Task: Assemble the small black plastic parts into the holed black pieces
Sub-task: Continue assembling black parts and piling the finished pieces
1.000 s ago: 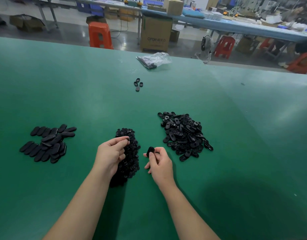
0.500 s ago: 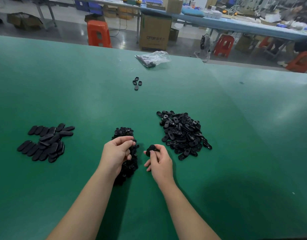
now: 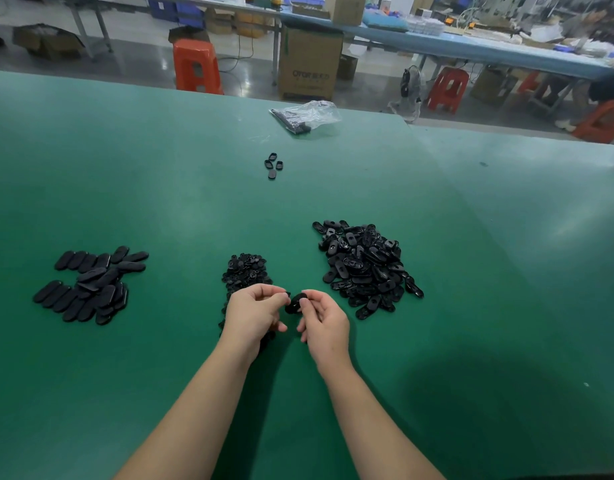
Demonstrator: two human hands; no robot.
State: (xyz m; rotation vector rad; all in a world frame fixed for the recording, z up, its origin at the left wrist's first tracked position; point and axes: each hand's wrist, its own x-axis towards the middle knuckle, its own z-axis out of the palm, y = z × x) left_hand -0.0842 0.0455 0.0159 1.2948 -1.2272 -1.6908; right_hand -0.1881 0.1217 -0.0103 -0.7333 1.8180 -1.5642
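Three black heaps bar the middle of the green worktop [image 3: 472, 271] — oval pieces [image 3: 91, 285] toward its left edge, small parts [image 3: 245, 271] centrally, holed pieces [image 3: 364, 265] just right — while a plastic bag [image 3: 307, 116] lies at the far edge, leaving the right side and near edge open.

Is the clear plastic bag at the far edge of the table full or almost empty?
Almost empty. The plastic bag lies flat and crumpled on the green table, with only some dark contents at its left end.
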